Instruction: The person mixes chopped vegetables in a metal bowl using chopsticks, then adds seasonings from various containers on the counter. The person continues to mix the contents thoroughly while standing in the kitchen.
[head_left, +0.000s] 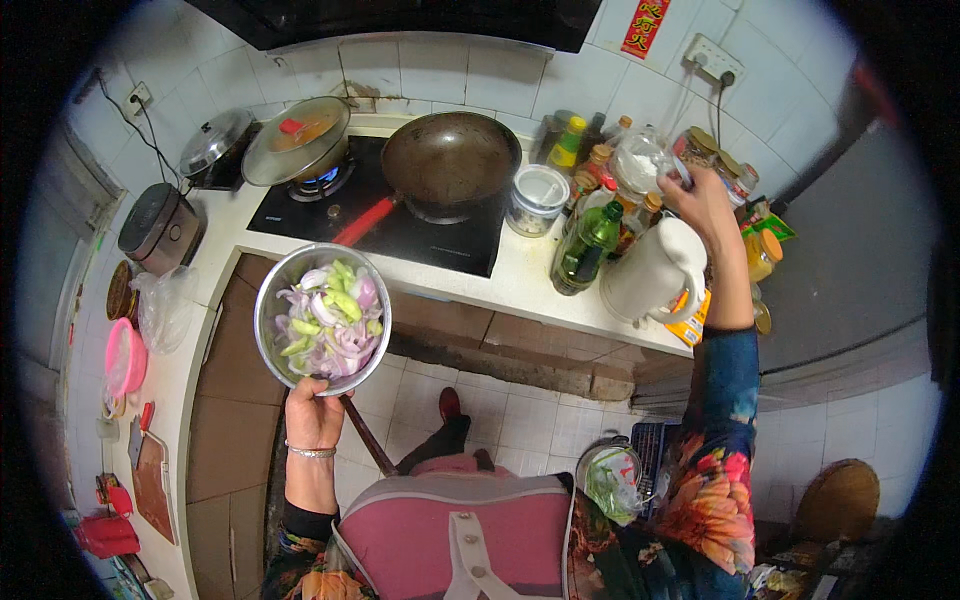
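My left hand (315, 414) grips the near rim of a metal bowl (262, 324) filled with sliced red onion and pieces of green pepper (343, 304). It is held in front of the counter edge, below the stove. My right hand (697, 196) reaches over the jars and bottles at the right. Its fingers are closed around a light handle or rim beside a container with clear plastic (642, 161); what exactly is held cannot be told. A dark wok (450, 157) with a red handle (364, 222) sits on the right burner. A lidded pot (296, 142) stands over a blue flame.
A green bottle (587, 251), a white jug (654, 270) and a lidded glass jar (538, 201) crowd the counter right of the black gas hob (465, 251). A rice cooker (159, 229), pink basket (125, 358) and cleaver (137, 442) lie along the left counter.
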